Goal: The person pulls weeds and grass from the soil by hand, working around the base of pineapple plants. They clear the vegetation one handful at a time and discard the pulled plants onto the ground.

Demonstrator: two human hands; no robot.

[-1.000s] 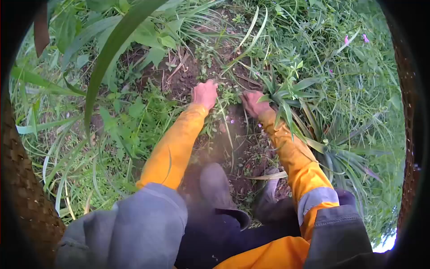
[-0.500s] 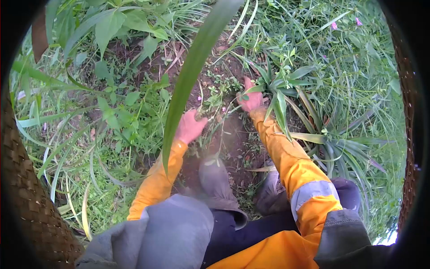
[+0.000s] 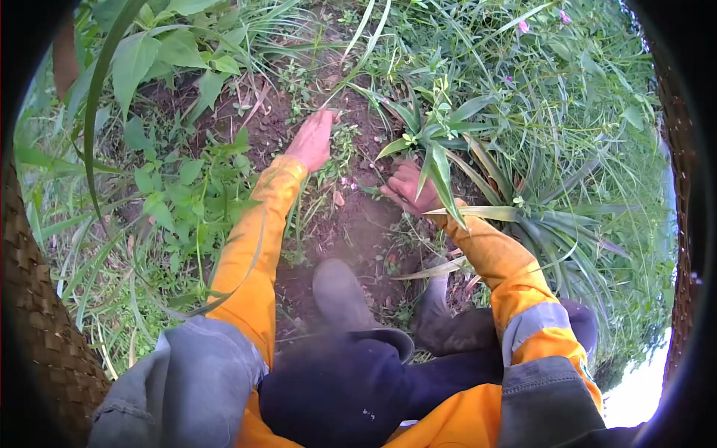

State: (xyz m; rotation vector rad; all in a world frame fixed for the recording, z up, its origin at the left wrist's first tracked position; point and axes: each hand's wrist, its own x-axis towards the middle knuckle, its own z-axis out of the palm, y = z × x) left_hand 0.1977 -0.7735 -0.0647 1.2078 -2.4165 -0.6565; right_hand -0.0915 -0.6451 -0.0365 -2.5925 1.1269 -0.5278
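Observation:
My left hand (image 3: 314, 140) reaches forward over the soil, its fingers curled closed at the edge of a low patch of small green weeds (image 3: 343, 149). Whatever those fingers hold, if anything, is hidden. Closer to my body, my right hand (image 3: 412, 188) is closed near the ground, partly covered by the long leaves of a spiky rosette plant (image 3: 441, 160). What is inside that hand cannot be made out. Between the hands lies bare brown soil (image 3: 362, 209) with scattered sprigs and tiny pink flowers.
A grey boot (image 3: 340, 291) and a second boot (image 3: 433, 302) stand on the soil below my hands. Broad-leaved plants (image 3: 179, 175) grow at left, and dense grass (image 3: 582, 134) at right. Woven brown edges (image 3: 45, 299) frame both sides.
My left hand has moved forward, away from my body. My right hand has drawn back slightly toward me and closed. The long leaf that crossed the view now appears at the far left.

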